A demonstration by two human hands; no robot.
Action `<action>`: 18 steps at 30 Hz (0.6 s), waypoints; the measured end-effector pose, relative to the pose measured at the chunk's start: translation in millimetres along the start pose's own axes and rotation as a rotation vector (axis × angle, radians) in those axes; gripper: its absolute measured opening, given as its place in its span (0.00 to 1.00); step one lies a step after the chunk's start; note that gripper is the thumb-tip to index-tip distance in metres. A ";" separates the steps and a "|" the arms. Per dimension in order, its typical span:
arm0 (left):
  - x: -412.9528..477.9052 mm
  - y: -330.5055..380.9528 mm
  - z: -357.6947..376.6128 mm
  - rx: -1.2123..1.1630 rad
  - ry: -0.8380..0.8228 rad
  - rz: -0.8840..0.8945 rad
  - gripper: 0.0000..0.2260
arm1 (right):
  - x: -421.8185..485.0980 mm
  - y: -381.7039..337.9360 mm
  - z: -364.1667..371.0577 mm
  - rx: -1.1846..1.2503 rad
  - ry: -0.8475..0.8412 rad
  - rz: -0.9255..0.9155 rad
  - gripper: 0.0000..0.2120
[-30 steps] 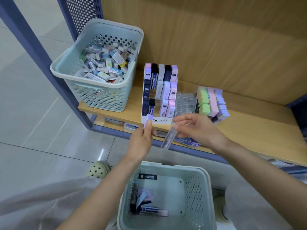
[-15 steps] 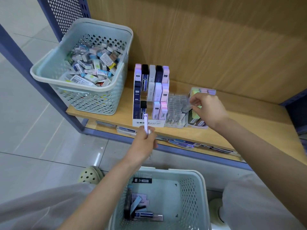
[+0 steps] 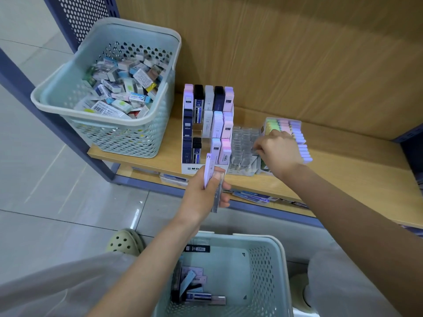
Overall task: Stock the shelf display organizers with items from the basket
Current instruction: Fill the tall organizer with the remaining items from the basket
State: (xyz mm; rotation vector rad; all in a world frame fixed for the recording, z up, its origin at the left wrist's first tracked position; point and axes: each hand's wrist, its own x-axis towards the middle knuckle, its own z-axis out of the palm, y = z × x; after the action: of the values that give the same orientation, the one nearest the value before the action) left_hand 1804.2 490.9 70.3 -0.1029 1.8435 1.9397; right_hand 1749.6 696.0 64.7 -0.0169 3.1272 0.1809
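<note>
A: Anything in the left hand (image 3: 206, 195)?

B: Clamped round two slim cases, both upright: a pale lilac plastic lead case (image 3: 209, 165) and a clear plastic lead case (image 3: 218, 195). Held just in front of the white tiered cardboard organizer (image 3: 191, 168), hiding part of its front label.

A: And the right hand (image 3: 280, 154)?

B: Well apart from the left, reaching over the clear plastic compartment organizer (image 3: 242, 143), fingers curled down at its right edge. Cannot tell whether pinching anything. Blocking the front of the pastel rack of green, pink and lilac blocks (image 3: 286, 125).

A: Around them?

B: On the wooden shelf (image 3: 343, 179), far left, a pale green perforated plastic basket (image 3: 55, 104) heaped with small boxed erasers (image 3: 123, 92). Lower down, under the left forearm, a second pale green basket (image 3: 280, 255) with only a few lead cases (image 3: 196, 296) on its floor. Beside it, on the grey tiles, a pale green holed clog (image 3: 124, 243).
</note>
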 end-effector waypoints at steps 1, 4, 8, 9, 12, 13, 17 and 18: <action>0.2 0.0 0.6 0.010 0.004 -0.006 0.06 | 0.5 -1.5 3.6 -0.050 0.006 -0.028 0.12; 1.2 -0.7 3.4 -0.040 0.005 -0.073 0.07 | 0.0 -2.2 10.7 -0.052 0.011 -0.037 0.14; 0.1 -2.5 6.2 -0.012 -0.042 -0.064 0.08 | -21.4 -13.0 -6.3 0.273 0.101 -0.026 0.14; -1.0 -2.8 6.9 -0.014 -0.056 -0.051 0.08 | -29.8 -18.4 -15.1 0.421 0.116 -0.013 0.14; -4.9 -3.6 9.9 0.003 -0.110 -0.020 0.07 | -53.0 -34.4 -35.6 0.719 0.044 -0.024 0.11; -6.2 -3.6 10.7 0.023 -0.132 -0.014 0.07 | -59.8 -38.3 -40.0 0.771 -0.023 -0.037 0.11; -11.4 -3.6 14.6 0.125 -0.182 0.023 0.07 | -77.1 -42.4 -46.6 0.848 -0.236 -0.035 0.09; -13.4 -3.7 16.3 0.131 -0.196 0.033 0.08 | -79.2 -41.2 -49.8 0.873 -0.237 -0.015 0.09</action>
State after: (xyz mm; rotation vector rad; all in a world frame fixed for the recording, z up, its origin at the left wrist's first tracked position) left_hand 1821.7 502.9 73.3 0.1553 1.8441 1.7757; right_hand 1828.8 650.1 110.2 -0.0103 2.6919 -1.0760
